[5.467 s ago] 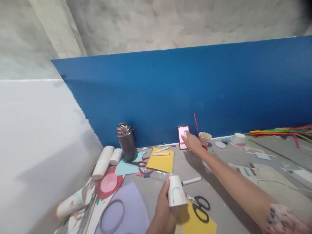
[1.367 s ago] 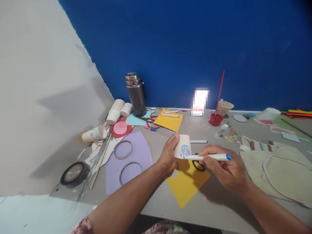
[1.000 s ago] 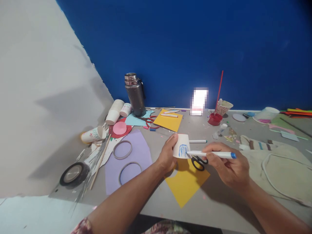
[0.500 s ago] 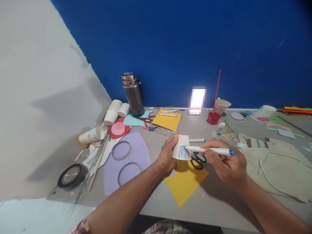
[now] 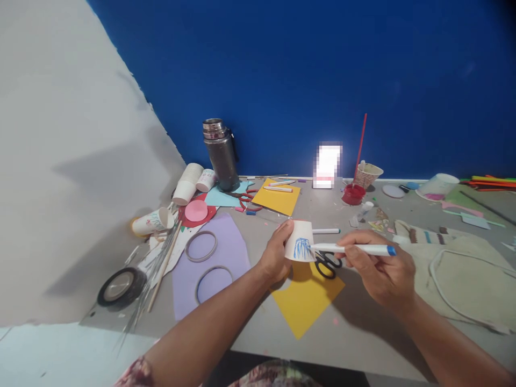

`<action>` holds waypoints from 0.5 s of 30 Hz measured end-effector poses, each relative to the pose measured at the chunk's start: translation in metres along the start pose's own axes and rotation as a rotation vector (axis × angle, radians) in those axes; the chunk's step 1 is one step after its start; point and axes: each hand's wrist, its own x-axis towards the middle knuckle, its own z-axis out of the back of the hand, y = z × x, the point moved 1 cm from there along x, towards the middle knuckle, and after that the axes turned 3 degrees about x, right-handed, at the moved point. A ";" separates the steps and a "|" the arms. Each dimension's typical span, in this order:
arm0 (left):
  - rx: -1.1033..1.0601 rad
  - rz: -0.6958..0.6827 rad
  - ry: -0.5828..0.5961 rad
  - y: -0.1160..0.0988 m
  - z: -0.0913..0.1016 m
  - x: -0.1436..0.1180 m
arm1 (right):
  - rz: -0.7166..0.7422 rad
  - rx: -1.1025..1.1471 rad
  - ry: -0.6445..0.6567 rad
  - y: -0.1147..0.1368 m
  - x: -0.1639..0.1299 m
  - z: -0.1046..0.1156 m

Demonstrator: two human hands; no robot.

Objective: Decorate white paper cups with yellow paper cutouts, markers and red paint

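A white paper cup (image 5: 300,231), upside down, is gripped from its left side by my left hand (image 5: 278,252). Blue scribbled lines cover the lower part of its front. My right hand (image 5: 382,266) pinches a white marker (image 5: 363,249) with a blue end. The marker's tip points left and lies at or very close to the right edge of the blue lines; whether it touches the cup I cannot tell. Below the cup lies a yellow sheet (image 5: 302,306), and black-handled scissors (image 5: 328,266) rest partly behind the marker. Another marker (image 5: 326,231) lies behind the cup.
On the left are a purple sheet (image 5: 237,242) with two rings (image 5: 201,246), a black tape roll (image 5: 121,286), sticks and wires, and stacked cups (image 5: 187,185). A thermos (image 5: 221,156) stands at the back. A cloth bag (image 5: 471,285) lies on the right.
My right hand and the marker have shifted slightly right, the tip reaching the right side of the scribble. More blue lines show on the cup. My left hand holds nearly still.
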 end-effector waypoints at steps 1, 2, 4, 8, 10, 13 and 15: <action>-0.006 -0.002 -0.004 0.000 0.000 0.000 | -0.001 -0.003 -0.007 0.000 -0.001 0.000; -0.012 0.000 -0.009 0.000 0.000 0.000 | -0.003 0.000 0.004 0.000 -0.001 0.000; -0.027 0.020 -0.021 0.000 0.000 0.000 | -0.004 0.027 0.057 0.001 -0.002 0.000; -0.038 0.056 -0.026 0.000 0.000 0.001 | 0.010 0.051 0.064 0.002 -0.002 -0.001; -0.034 0.045 -0.017 0.000 0.000 0.001 | 0.010 0.048 0.063 0.001 -0.002 -0.001; -0.025 0.027 -0.012 0.000 0.000 0.002 | -0.006 0.065 0.101 0.000 -0.002 -0.002; -0.017 0.021 -0.010 0.001 0.000 0.002 | -0.013 0.056 0.085 0.000 -0.002 -0.002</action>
